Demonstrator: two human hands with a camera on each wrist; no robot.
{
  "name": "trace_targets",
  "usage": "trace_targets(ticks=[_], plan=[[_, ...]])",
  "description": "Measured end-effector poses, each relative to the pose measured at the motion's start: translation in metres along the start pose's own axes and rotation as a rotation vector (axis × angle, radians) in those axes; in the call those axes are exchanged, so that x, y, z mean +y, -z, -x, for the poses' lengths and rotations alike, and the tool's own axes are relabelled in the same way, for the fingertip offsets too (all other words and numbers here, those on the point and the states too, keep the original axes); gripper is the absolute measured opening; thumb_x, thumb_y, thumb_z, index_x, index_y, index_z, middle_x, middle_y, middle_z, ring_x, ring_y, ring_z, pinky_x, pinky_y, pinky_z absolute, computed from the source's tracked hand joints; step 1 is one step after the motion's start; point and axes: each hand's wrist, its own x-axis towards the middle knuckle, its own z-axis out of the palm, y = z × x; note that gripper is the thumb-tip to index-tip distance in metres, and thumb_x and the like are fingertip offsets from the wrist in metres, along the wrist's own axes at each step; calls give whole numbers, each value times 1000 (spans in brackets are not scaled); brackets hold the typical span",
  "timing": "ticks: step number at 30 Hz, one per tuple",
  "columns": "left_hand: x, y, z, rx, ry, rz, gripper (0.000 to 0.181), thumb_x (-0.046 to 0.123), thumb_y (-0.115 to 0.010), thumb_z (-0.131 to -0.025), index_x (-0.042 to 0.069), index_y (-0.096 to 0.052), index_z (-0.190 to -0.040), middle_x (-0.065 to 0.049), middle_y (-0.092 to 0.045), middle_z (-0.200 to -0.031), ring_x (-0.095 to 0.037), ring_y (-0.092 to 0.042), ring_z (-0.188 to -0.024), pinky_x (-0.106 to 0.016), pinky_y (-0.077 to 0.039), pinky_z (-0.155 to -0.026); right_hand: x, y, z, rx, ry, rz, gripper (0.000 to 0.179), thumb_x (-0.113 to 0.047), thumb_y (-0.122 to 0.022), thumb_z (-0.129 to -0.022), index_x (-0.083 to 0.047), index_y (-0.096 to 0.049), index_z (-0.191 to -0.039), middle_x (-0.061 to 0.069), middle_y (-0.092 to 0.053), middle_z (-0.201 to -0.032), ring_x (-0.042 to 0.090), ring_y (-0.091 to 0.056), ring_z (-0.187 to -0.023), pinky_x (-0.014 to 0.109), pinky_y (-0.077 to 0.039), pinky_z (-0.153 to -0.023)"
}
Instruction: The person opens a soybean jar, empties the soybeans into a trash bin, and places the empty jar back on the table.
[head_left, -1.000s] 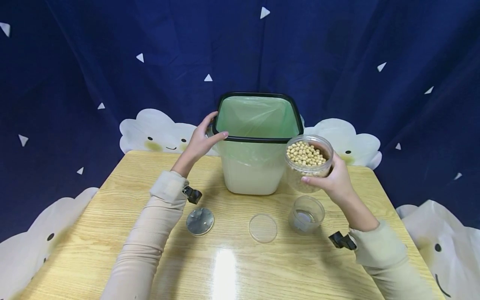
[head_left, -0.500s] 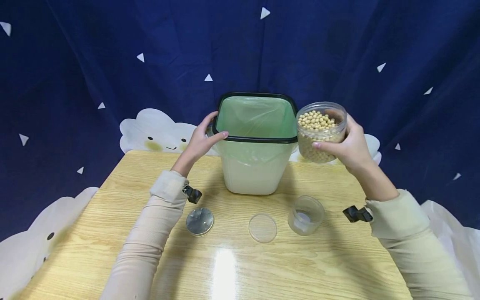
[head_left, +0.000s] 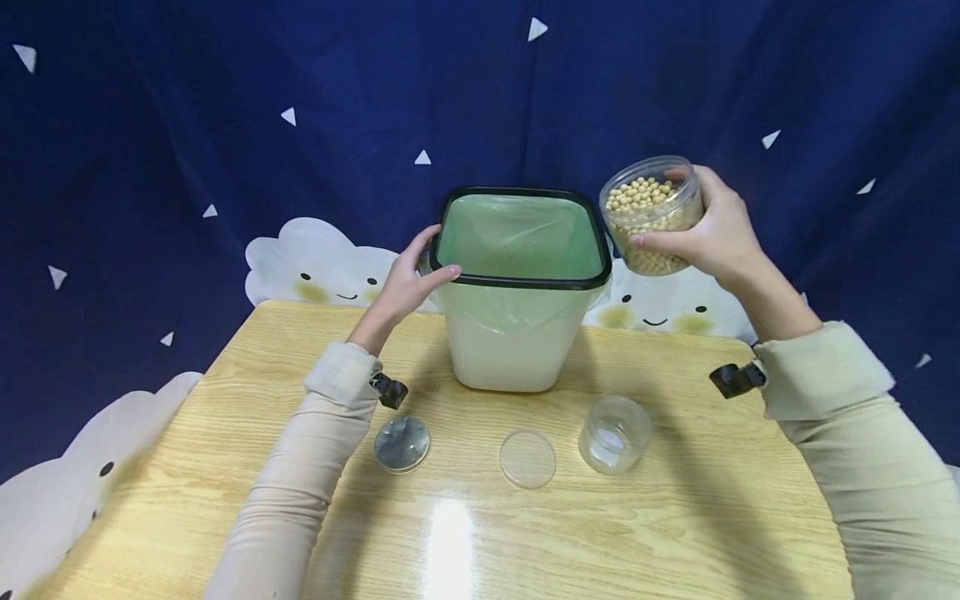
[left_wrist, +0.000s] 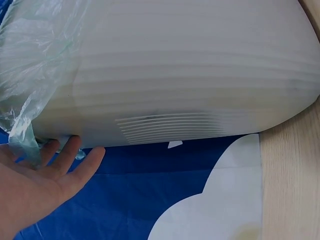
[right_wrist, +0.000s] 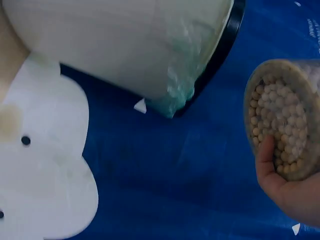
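A white trash bin (head_left: 504, 350) with a black rim and a green liner bag (head_left: 517, 237) stands upright at the back of the table. My left hand (head_left: 405, 287) grips the left corner of its rim, thumb over the front edge; in the left wrist view its fingers (left_wrist: 87, 167) touch the bin's outer side. My right hand (head_left: 720, 225) holds a clear plastic jar (head_left: 660, 221) of round, pale yellow soybeans (head_left: 641, 196). The lidless jar is raised right of the bin, above rim height, tilted slightly towards it. In the right wrist view a finger lies across the jar's bottom (right_wrist: 285, 120).
On the wooden table (head_left: 480, 533) lie a silvery round lid (head_left: 402, 443) at left and a clear disc lid (head_left: 527, 458) in the middle. A small clear cup (head_left: 615, 435) stands to their right. A blue curtain (head_left: 360, 100) with white clouds hangs behind.
My right hand has lifted the jar of soybeans up and slightly right, from beside the bin's front to above its rim height. My left hand has stayed on the rim.
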Motion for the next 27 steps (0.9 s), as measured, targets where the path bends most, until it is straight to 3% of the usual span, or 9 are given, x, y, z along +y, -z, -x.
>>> trace_targets(ticks=[4,8,15,27], plan=[[1,-2,0,0,-2,4,72,27,-63,-81,10,-28,-143,-13,-30,-143,-22,-27,-130,-40,-24,-105,-2,2,-13,-58,27,190,90,-28,-85,-58,-6,-40,-133,17,-49,-124,28,-46,-106,36,-38,-86],[1,-4,1,1,-5,11,72,26,-63,-81,11,-29,-143,-12,-30,-143,-21,-26,-130,-39,-24,-105,-2,1,-27,-117,110,354,95,-32,-84,-57,-1,-37,-133,24,-49,-121,38,-46,-105,51,-36,-86],[1,-10,0,-3,-11,8,70,25,-62,-82,12,-29,-143,-12,-31,-143,-20,-27,-130,-38,-24,-105,-3,3,-45,-177,176,550,95,-36,-84,-55,2,-38,-129,26,-50,-113,40,-47,-97,55,-38,-79],[4,-17,0,4,-5,12,71,25,-64,-81,13,-30,-142,-11,-31,-143,-19,-26,-131,-37,-23,-106,-12,12,-56,-227,272,769,92,-34,-83,-55,0,-37,-128,28,-48,-111,43,-45,-95,58,-40,-72]])
